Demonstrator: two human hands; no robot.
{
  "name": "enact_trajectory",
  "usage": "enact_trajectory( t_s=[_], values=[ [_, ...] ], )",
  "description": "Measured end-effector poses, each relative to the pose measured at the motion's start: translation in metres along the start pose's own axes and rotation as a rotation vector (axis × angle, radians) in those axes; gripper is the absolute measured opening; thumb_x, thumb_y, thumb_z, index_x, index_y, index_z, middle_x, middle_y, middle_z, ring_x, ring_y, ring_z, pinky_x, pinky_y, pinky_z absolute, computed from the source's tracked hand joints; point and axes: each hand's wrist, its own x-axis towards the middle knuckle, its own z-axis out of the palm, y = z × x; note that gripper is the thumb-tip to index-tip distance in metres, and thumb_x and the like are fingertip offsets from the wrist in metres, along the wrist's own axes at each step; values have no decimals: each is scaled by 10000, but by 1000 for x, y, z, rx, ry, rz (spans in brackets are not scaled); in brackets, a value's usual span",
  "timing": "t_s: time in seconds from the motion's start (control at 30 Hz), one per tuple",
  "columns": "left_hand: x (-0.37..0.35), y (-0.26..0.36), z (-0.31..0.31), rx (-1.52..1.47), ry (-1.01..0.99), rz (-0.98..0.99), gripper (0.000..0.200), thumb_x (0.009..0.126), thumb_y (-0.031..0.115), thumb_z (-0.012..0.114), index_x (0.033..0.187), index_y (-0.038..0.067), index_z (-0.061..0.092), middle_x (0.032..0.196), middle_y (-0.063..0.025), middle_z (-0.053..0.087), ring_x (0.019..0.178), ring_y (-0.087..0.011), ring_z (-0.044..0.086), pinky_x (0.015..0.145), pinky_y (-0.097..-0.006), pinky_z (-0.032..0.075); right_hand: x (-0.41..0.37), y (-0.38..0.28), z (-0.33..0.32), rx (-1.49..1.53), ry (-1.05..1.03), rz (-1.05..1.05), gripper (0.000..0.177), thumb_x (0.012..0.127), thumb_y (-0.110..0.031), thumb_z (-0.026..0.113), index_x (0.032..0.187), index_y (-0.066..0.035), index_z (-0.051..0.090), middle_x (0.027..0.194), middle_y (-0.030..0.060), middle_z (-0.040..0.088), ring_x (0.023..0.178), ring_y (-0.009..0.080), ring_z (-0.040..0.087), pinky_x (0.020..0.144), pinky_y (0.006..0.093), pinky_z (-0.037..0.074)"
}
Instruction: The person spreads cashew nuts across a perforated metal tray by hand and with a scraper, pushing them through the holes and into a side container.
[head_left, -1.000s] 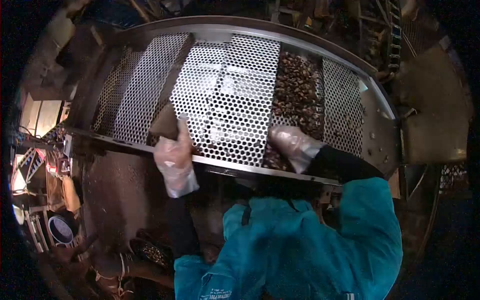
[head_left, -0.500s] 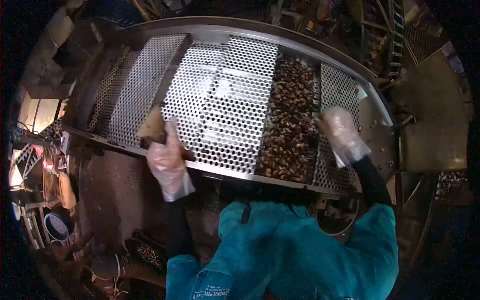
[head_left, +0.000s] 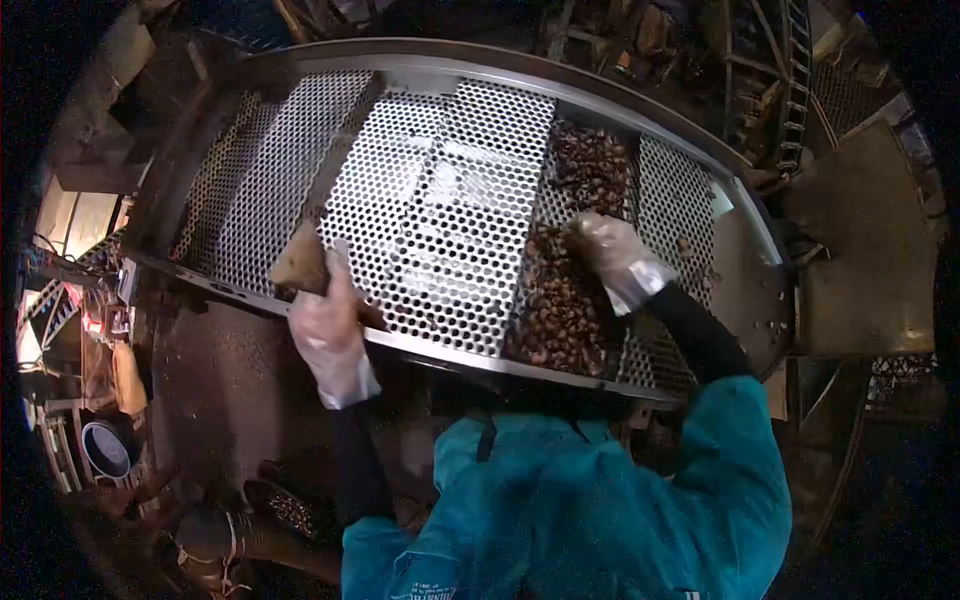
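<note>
My left hand (head_left: 332,335), in a clear plastic glove, grips a flat brown scraper-like piece (head_left: 303,260) at the near edge of the metal sorting tray (head_left: 440,347). My right hand (head_left: 618,258), also gloved, is closed over the strip of brown nuts (head_left: 570,315); what it holds, if anything, is hidden. The nuts lie in a band between perforated metal plates. A wide bright perforated plate (head_left: 450,215) lies between my hands, and a narrower one (head_left: 677,200) is right of the nuts.
A plain sheet surface (head_left: 865,240) stands to the right of the tray. At lower left are a round grey bucket (head_left: 107,449) and a dark container of small pieces (head_left: 290,510). Machine frames and a chain-like ladder (head_left: 796,90) stand beyond the tray.
My right hand has moved left, from the right-hand plate onto the nuts, and a patch of perforated metal now shows among them. My left hand has barely moved.
</note>
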Motion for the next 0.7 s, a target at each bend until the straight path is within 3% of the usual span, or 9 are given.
enact_trajectory(
  t_s=[0.07,0.13,0.23,0.27,0.33,0.4,0.5,0.63,0.7],
  values=[
    [-13,36,1,145,61,193,245,964,269,736,925,42,649,484,-33,543,379,-116,443,371,-291,370,-1,-37,-12,-106,7,240,199,1019,-109,579,1147,21,657,913,96,672,690,129,639,560,259,562],
    [-27,50,8,295,147,454,315,955,254,761,802,-21,767,463,-46,531,371,-134,449,386,-311,378,0,-100,-33,-831,-100,514,236,1037,-200,562,951,-5,664,711,111,629,534,181,593,457,319,513],
    [-33,49,0,348,-16,197,212,935,178,778,1025,-14,776,595,-66,637,402,-153,477,433,-324,422,-32,-136,-60,-1440,-579,343,176,1025,-171,570,1005,-19,657,771,66,645,565,149,603,476,257,529],
    [-36,55,-1,281,-44,64,235,929,161,782,1090,-10,770,648,-77,675,415,-163,494,453,-333,446,-47,-131,-74,-1387,-622,354,172,1025,-159,569,1035,-13,661,801,61,658,574,137,610,479,242,540],
    [-45,74,14,192,174,432,282,938,163,777,1069,-85,750,729,-95,736,463,-162,587,469,-351,498,-91,-102,-110,-1144,-549,439,188,1031,-155,562,1062,-2,668,830,69,672,567,131,611,475,234,552],
    [-52,8,13,370,51,493,552,965,164,718,1488,200,543,766,-101,741,513,-114,640,369,-261,471,-77,-86,-112,-1095,-393,732,203,1021,-149,567,1103,8,667,872,109,684,639,170,654,532,254,570],
    [-29,1,0,349,-27,319,545,973,131,692,1493,173,532,784,-60,746,509,-71,618,368,-238,458,-35,-41,-117,-987,-359,985,140,955,-75,615,1069,-30,683,936,107,689,752,218,686,670,317,591],
    [-37,11,13,397,115,564,681,986,122,671,1575,290,371,742,-24,681,463,-85,492,359,-230,419,-20,37,-69,54,2,-177,262,907,-32,677,1166,-13,648,1069,102,700,899,171,684,757,312,603],
    [-26,10,1,479,44,579,566,970,146,708,1470,203,450,703,-23,671,469,-95,500,387,-253,424,8,9,-38,-392,-124,40,258,919,-67,676,1160,12,629,1039,106,682,894,172,674,776,303,596]
  ],
)
